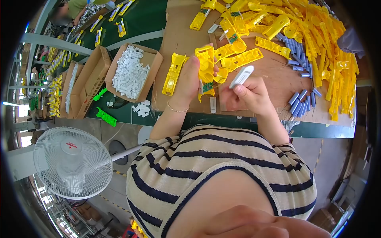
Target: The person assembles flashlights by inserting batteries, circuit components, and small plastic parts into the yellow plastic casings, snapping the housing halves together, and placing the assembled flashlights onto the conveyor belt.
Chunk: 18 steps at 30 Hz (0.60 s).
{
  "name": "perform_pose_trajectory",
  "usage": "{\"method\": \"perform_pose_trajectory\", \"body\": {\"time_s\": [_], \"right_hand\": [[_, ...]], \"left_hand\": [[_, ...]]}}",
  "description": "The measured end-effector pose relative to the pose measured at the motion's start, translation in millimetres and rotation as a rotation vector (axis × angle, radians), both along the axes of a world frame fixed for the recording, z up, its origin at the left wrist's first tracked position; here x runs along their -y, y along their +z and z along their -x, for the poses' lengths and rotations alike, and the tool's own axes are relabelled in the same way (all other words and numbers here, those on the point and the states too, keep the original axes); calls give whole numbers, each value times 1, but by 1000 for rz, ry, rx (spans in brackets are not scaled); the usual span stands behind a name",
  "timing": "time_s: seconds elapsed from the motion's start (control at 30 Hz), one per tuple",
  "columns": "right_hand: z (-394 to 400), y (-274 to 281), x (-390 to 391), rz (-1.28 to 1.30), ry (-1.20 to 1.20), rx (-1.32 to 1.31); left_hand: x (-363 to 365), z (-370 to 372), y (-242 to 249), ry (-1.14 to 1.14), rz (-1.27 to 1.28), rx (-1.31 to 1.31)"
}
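My left hand [192, 77] is wrapped round a yellow plastic housing [205, 63] with a small green circuit board [207, 87] at its lower end. To the right, my right hand [252, 92] pinches a white oval plastic piece [241, 77], held up and tilted, apart from the housing. One yellow shell [174, 74] lies on the cardboard left of my left hand. More yellow shells [242, 58] lie just beyond and between my hands. A small white piece [213, 105] rests on the cardboard near the table's front edge.
A cardboard box [153, 70] of white pieces stands at the left. Blue-grey cylinders [303, 104] with wires and a big pile of yellow shells [317, 35] are at the right. Green parts [106, 117] lie front left. A fan [72, 162] stands below. Another person [75, 10] is at the far left.
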State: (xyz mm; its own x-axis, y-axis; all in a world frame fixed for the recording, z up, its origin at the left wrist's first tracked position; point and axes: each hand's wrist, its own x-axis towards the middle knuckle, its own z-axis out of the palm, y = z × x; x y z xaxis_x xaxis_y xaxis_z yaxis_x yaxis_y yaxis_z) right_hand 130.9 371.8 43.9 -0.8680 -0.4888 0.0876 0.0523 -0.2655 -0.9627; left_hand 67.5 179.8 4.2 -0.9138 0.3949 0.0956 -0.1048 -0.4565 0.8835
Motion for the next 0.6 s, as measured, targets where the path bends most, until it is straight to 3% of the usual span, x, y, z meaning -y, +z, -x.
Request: {"method": "perform_pose_trajectory", "body": {"time_s": [0.1, 0.2, 0.23, 0.43, 0.6], "right_hand": [[3, 11, 1, -182, 119, 83], [11, 0, 2, -177, 70, 209], [12, 0, 6, -153, -33, 204], [18, -2, -11, -172, 147, 225], [18, -6, -7, -158, 70, 233]], "left_hand": [[-4, -3, 2, -54, 44, -90], [-2, -5, 0, -120, 187, -314], [-4, -7, 0, -160, 214, -300], [-2, -9, 2, -188, 110, -270], [1, -8, -2, -239, 140, -229]]}}
